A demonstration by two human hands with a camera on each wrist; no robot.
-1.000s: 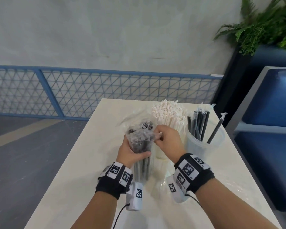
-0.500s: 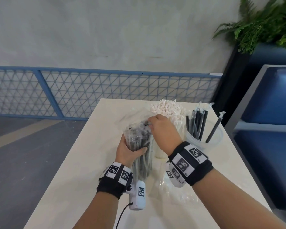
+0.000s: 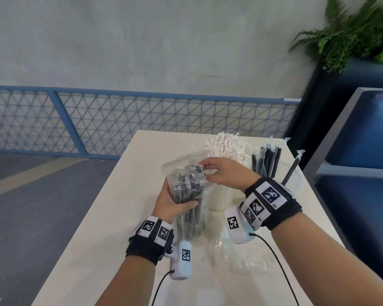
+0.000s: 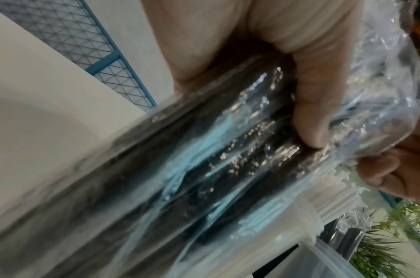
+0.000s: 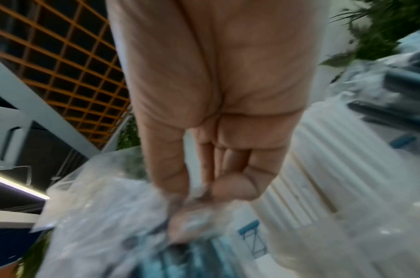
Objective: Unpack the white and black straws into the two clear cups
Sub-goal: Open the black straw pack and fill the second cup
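Observation:
My left hand [image 3: 171, 200] grips a clear bag of black straws [image 3: 187, 187] upright above the table, thumb across its front [image 4: 306, 94]. My right hand [image 3: 221, 173] reaches over the bag's open top. Its thumb and fingers [image 5: 216, 188] pinch the wrapped ends of the black straws at the bag's mouth [image 5: 109, 225]. Behind the bag, a clear cup [image 3: 219, 200] is packed with white straws [image 3: 227, 146]. To its right, a second clear cup [image 3: 297, 177] holds several wrapped black straws [image 3: 266, 160].
An empty crumpled plastic bag [image 3: 237, 250] lies on the cream table [image 3: 111, 228] under my right wrist. A blue seat [image 3: 363, 140] and a dark planter with a fern [image 3: 352, 34] stand at the right. A blue mesh fence [image 3: 97, 124] runs behind the table's far edge.
My right hand has moved up and left from the bag's side to its open top. The left hand keeps its grip on the bag.

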